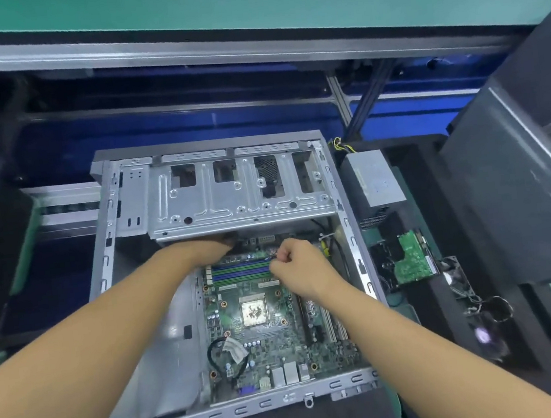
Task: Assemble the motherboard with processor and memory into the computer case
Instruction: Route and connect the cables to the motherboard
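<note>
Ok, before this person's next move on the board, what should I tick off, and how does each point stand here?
1. Motherboard lies inside the computer case: ok.
2. Processor sits mid-board, top bare, no cooler on it: ok.
3. Memory seated in the memory slots: cannot tell.
4. Left hand clear of the drive cage: not ok, its fingers reach under the cage and are hidden.
5. Right hand, fingers curled at the right end of the slots, holding something: cannot tell.
6. Black cable off the board: not ok, it loops over the near left corner.
</note>
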Motion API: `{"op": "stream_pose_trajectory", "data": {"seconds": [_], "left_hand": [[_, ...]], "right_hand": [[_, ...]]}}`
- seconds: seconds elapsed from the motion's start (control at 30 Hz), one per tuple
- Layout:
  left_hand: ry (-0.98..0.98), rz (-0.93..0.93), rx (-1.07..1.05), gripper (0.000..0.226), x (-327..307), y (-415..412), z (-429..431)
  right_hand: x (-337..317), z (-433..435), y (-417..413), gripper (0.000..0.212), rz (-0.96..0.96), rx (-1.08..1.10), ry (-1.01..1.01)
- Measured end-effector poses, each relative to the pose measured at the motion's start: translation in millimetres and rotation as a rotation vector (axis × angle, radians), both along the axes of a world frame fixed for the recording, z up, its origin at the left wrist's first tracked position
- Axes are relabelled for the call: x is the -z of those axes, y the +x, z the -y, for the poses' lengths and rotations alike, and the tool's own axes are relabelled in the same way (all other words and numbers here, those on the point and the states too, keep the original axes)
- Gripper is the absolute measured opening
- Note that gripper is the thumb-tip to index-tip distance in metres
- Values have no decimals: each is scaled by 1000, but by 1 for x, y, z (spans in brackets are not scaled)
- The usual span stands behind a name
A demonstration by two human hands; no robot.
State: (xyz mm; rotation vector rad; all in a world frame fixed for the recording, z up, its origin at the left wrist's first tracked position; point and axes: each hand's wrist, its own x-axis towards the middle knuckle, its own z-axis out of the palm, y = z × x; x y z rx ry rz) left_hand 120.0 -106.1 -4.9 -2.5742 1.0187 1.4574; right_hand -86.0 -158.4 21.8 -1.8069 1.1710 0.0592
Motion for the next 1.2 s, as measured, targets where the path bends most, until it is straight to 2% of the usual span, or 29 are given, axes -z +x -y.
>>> {"op": "stream_pose_trajectory", "data": {"seconds": [0.07,0.13,0.23,0.3,0.37,0.47,0.57,0.63,0.7,0.77,0.9,1.0,1.1,1.2], "left_hand": [[-52,44,2,21,-9,4,-8],[-190,34,19,23,-9,6,-17],[-376,-246,50,27,-17,-5,-35],[-438,-465,-2,23,-22,-9,-45],[-433,-585,-54,21,-28,-8,-50],[-398,-561,29,17,-28,-7,-58],[-401,-503,70,12,-25,-9,-69],[-381,-505,102,12,-25,-9,-73],[-344,-602,58,13,-25,-9,-75],[-314,-687,-72,17,-29,-9,-74],[-294,-704,-251,19,-33,-3,-74],[-226,-724,-223,24,-37,-4,-73],[-226,-674,-210,26,-40,-5,-70],[-190,-803,-248,30,-44,-4,-69]], "right_hand": [[2,0,-1,23,-19,31,-7],[3,1,0,23,-23,58,10],[3,-1,3,6,-7,80,50],[3,-1,5,19,37,76,108],[2,-4,8,32,141,64,252],[-4,-10,12,41,304,98,531],[-6,-16,14,26,378,120,748],[-6,-20,14,23,390,131,825],[-3,-22,15,23,338,122,744],[-1,-21,12,18,265,78,638],[-3,-19,6,14,238,20,769],[-2,-27,12,18,250,23,812],[1,-31,17,22,208,-7,753],[0,-32,21,24,244,54,794]]}}
